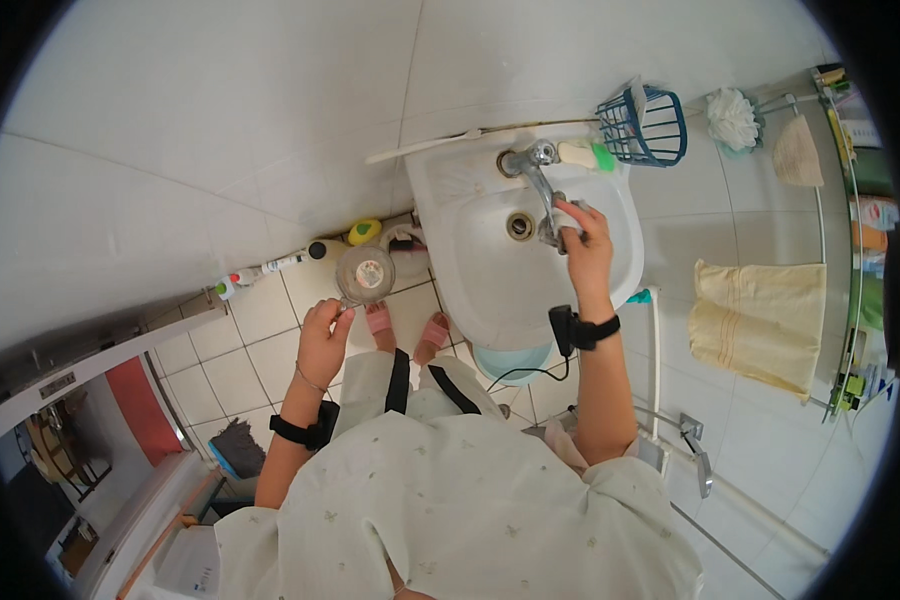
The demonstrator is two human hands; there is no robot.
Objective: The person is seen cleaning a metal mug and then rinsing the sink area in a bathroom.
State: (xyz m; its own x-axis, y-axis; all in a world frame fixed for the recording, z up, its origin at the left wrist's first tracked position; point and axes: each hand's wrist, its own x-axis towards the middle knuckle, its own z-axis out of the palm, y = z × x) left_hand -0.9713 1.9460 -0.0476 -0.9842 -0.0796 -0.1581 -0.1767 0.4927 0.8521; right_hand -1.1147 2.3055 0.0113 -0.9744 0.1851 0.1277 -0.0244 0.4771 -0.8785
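Note:
My left hand (323,333) is closed, its fingertips pinching the near edge of a round, see-through vessel (363,263) with a pale disc showing in its middle. That vessel is held over the tiled floor, left of the white washbasin (470,290). Over the basin, my right hand (588,240) is closed around a crumpled grey cloth (550,233), just below the spout of the metal faucet (535,180). The cloth lies right of the round drain (520,226). Whether water runs from the spout, I cannot tell.
A blue wire basket (642,126) hangs at the basin's back right, beside soap bars (577,154). Several bottles (270,265) line the wall foot at left. A light blue basin (511,363) sits beneath the washbasin. A yellow towel (758,325) hangs at right.

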